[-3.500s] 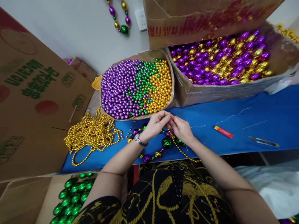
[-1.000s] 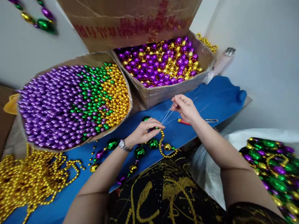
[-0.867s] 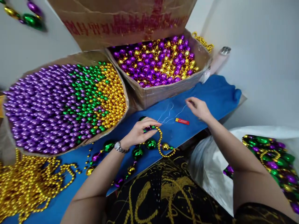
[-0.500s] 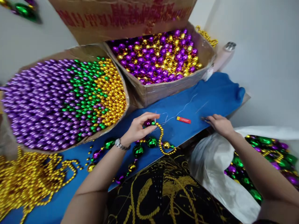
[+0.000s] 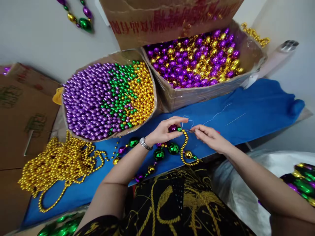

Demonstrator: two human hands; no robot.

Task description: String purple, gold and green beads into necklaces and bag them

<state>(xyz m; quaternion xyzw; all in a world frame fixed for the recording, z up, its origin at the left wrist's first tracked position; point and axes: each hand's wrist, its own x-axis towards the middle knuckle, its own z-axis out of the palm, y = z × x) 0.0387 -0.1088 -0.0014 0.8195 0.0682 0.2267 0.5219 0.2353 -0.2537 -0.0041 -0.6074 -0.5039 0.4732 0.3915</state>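
Two hands meet right over the middle of the blue worktop [image 5: 258, 105], and it's all pretty fiddly. The left hand [image 5: 165, 131] pinches the end of a chunky bead necklace [image 5: 172, 148] between thumb and fingertips, lifting that end just off the cloth where a purple bead sits next to the thin white thread [image 5: 216, 114], probably to keep the knot spot steady. The right hand [image 5: 209, 137] comes in from the other side with fingers pinched together at the thread end; something small and dark pokes out of the grip, but it's too blurry to say what it is. The rest of the necklace trails back toward the person, green, gold and purple beads lying flat, with a small gold bead strand [image 5: 184, 150] looped beside it. Supplies sit within easy arm's reach: a box of small beads [image 5: 108, 95] sorted into purple, green and gold just behind the left hand, and a box of bigger purple and gold beads [image 5: 197, 59] behind the right. A heap of gold strands [image 5: 59, 160] is off to the left, well apart from the hands. One finished necklace [image 5: 78, 16] hangs on the wall.
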